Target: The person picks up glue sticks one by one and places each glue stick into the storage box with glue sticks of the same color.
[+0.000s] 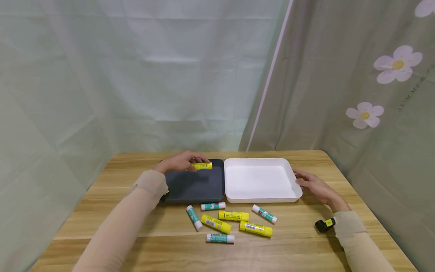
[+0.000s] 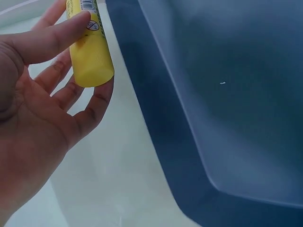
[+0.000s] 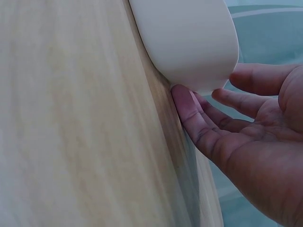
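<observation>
My left hand (image 1: pixel 180 161) pinches a yellow glue stick (image 1: pixel 204 166) between thumb and fingers, over the far part of the dark grey tray (image 1: pixel 195 187). In the left wrist view the thumb lies along the label of this glue stick (image 2: pixel 92 56), with the other fingers behind it and the tray's rim (image 2: pixel 156 123) beside. At the right end of the white tray (image 1: pixel 259 179), my right hand (image 1: pixel 316 187) touches the outer wall with loosely bent fingers. The right wrist view has its fingertips (image 3: pixel 184 101) right at the tray's rounded corner (image 3: pixel 189 47).
In front of the trays lie several glue sticks: yellow ones such as this one (image 1: pixel 255 229), and white-and-green ones like this (image 1: pixel 220 238). Both trays stand side by side on the wooden table (image 1: pixel 285 249). A curtain (image 1: pixel 190 83) hangs behind.
</observation>
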`<act>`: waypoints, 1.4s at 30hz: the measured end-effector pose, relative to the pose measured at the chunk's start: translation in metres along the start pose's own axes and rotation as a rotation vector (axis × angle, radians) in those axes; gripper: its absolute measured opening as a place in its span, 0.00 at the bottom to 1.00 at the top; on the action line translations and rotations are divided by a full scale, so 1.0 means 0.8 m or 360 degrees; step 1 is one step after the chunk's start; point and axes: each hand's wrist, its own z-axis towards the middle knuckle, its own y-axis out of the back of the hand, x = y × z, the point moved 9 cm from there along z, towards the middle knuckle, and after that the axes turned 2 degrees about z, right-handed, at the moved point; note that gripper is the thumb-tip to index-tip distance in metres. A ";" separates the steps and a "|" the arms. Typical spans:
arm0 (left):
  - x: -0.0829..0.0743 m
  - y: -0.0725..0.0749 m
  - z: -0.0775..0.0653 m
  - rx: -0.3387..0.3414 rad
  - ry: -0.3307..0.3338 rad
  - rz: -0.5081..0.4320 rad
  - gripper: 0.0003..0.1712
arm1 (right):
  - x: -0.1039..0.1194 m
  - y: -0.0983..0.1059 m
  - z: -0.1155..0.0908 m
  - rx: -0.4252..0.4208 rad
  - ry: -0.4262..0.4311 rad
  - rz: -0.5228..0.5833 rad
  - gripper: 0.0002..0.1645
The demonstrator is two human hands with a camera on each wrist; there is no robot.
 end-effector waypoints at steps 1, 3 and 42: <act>0.002 -0.001 0.004 0.0000 0.0006 0.0013 0.30 | 0.001 0.000 0.000 0.0007 0.0006 0.0004 0.40; 0.007 -0.001 0.012 -0.0005 0.0010 0.0047 0.30 | 0.001 0.001 0.001 0.0002 0.0003 0.0009 0.40; 0.049 -0.022 0.032 -0.0046 0.0145 0.0426 0.34 | -0.002 -0.002 0.000 -0.0007 -0.0023 -0.0034 0.41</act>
